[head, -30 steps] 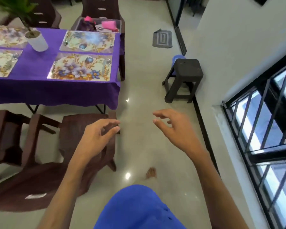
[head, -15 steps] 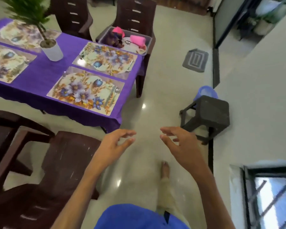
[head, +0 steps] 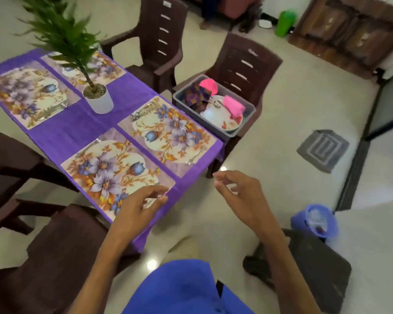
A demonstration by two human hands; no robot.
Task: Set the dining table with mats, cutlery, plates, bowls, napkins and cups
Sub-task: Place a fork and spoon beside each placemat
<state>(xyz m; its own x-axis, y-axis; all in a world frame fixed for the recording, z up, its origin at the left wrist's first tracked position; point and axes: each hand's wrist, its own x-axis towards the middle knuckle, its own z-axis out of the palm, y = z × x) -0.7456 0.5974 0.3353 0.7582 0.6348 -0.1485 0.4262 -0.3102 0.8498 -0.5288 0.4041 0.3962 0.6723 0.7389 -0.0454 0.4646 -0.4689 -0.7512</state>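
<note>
Partly hidden: nearest mat (head: 114, 171) corner under left hand (head: 134, 207); both hands' grip loose, empty, incl. right hand (head: 243, 200).

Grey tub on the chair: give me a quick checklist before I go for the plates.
1. Both hands free: left hand and right hand hold nothing: ok.
2. Grey tub within view on the chair: ok.
3. Plates in the tub: ok.
4. Plates clear to lift: pink cloth and a spoon lie on them: not ok.
5. Mats laid with cutlery: ok.
6. Number of plates: cannot tell.
</note>
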